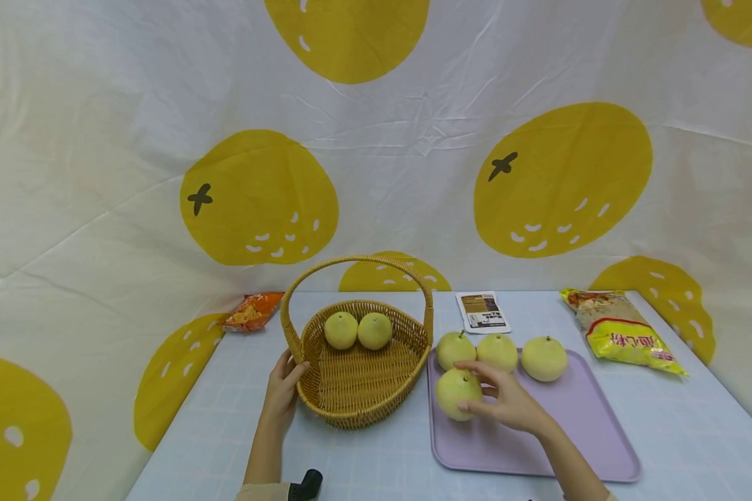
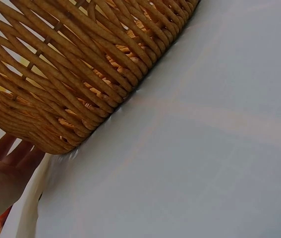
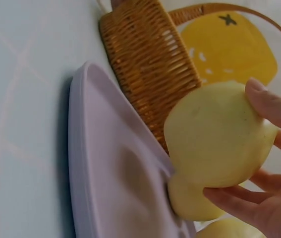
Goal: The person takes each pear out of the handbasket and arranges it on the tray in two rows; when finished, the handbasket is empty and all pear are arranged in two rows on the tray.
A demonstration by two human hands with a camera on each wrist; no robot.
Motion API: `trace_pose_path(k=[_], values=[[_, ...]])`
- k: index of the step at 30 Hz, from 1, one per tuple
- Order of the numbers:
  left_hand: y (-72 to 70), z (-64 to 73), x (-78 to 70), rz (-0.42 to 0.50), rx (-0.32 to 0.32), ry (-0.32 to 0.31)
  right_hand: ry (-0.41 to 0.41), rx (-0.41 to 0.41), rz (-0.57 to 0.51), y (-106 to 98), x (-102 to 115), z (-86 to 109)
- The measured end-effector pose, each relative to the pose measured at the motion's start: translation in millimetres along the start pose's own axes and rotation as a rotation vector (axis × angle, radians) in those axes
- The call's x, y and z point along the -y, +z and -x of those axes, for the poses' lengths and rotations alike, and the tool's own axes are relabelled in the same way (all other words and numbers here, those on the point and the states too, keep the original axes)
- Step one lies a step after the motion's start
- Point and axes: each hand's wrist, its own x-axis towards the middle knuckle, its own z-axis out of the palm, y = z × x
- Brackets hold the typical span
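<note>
My left hand point(image 1: 283, 386) holds the left side of a wicker basket point(image 1: 368, 383) near the foot of its arched handle, thumb over the rim. In the left wrist view, its fingers point(image 2: 16, 154) lie against the woven wall point(image 2: 81, 64). Two round yellow-green pears point(image 1: 341, 330) sit at the back inside the basket. My right hand point(image 1: 507, 403) grips another pear point(image 3: 214, 134) between thumb and spread fingers, above the left part of a lilac tray point(image 1: 576, 435). Three more pears point(image 1: 544, 359) rest along the tray's back side.
An orange snack bag point(image 1: 253, 312) lies behind the basket at left. A white and brown packet point(image 1: 482, 312) is behind the tray, and a large yellow bag point(image 1: 627, 334) lies at the back right. A fruit-print cloth point(image 1: 407, 195) hangs behind the table.
</note>
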Motion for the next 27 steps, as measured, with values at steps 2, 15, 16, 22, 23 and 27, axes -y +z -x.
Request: trace_pose_path(k=[2,15,16,22,23,27], values=[[-0.3,0.1,0.1,-0.004,0.0,0.002,0.015,0.012,-0.001,0.0,-1.0,2.3],[-0.4,-0.1,0.5,0.011,0.0,-0.005,0.112,0.105,-0.009,-1.7,-9.1,16.5],[-0.3,-0.2,0.5,0.011,-0.001,-0.005,0.113,0.111,-0.014,-1.9,-9.4,17.1],[0.2,0.0,0.0,0.011,-0.003,-0.006,0.1,0.133,-0.05,-0.8,-11.6,19.0],[0.3,0.1,0.0,0.011,-0.001,-0.006,0.099,0.136,-0.055,-0.5,-11.8,19.2],[0.3,0.4,-0.2,0.015,0.002,-0.005,0.102,0.151,-0.07,0.7,-10.6,19.4]])
